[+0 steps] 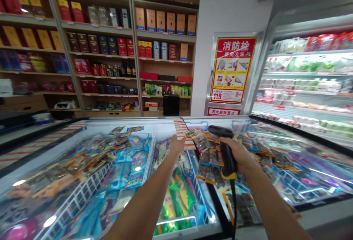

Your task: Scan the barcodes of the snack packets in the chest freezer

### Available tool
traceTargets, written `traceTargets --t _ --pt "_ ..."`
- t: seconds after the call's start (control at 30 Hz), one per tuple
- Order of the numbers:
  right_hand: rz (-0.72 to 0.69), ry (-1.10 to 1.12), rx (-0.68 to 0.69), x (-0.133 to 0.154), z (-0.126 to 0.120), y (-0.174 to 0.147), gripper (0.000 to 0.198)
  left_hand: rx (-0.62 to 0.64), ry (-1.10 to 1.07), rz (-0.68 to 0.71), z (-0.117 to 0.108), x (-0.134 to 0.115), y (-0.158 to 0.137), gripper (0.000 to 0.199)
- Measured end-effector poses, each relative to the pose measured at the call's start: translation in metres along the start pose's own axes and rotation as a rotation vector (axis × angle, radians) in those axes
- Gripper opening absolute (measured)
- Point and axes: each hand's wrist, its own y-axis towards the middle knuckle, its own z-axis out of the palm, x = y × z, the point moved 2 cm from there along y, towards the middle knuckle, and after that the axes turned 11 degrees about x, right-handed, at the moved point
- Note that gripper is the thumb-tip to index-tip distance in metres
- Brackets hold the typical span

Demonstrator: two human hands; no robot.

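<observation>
My right hand (239, 156) is wrapped round the black-and-yellow handle of a barcode scanner (228, 153). Its head points left and a black cable hangs from the grip. Below and behind it, flat packets of dark food with orange edges (206, 172) lie scattered on the freezer's glass lid. My left hand (176, 145) reaches forward over the freezer, beside a red-and-white striped strip (180, 128) and the near packets. Its fingers are small and blurred, so whether it grips anything is unclear. Under my left forearm, green and yellow ice-cream packs (176, 196) fill a wire basket.
The left freezer section holds blue ice-cream packs (135, 163) behind white wire dividers (82, 190), with more flat packets (79, 163) on the glass. Shelves of boxed goods (102, 45) line the back wall. A lit refrigerated display (306, 82) stands right of a red fire-hydrant poster (234, 69).
</observation>
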Motion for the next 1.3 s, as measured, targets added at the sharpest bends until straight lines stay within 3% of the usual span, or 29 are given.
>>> traceTargets --t 0.17,0.27,0.4,0.53,0.7,0.83,1.03,1.2,1.3 --pt "0.087 -0.011 0.176 -0.022 0.073 0.023 0.023 -0.195 0.708 0.013 -0.117 0.015 -0.03 0.051" --pt "0.124 -0.03 0.266 -0.036 0.113 0.034 0.02 -0.279 1.008 -0.022 -0.177 0.026 -0.05 0.05" --pt "0.142 -0.047 0.348 -0.053 0.146 0.044 0.017 -0.351 1.206 -0.068 -0.232 0.04 -0.066 0.051" --pt "0.182 -0.073 0.356 -0.066 0.154 0.05 0.02 -0.39 1.199 -0.162 -0.263 0.047 -0.071 0.059" --pt "0.221 -0.091 0.357 -0.076 0.15 0.052 0.021 -0.287 1.232 -0.123 -0.281 0.044 -0.07 0.044" --pt "0.207 -0.077 0.372 -0.079 0.151 0.051 0.019 -0.177 1.241 -0.038 -0.281 0.042 -0.073 0.034" --pt "0.219 -0.094 0.363 -0.078 0.153 0.049 0.021 -0.239 1.247 0.069 -0.258 0.034 -0.071 0.034" --pt "0.226 -0.079 0.375 -0.077 0.151 0.045 0.021 -0.088 1.111 -0.059 -0.236 0.037 -0.057 0.02" --pt "0.239 -0.078 0.366 -0.076 0.151 0.046 0.022 -0.03 1.048 -0.02 -0.224 0.039 -0.057 0.018"
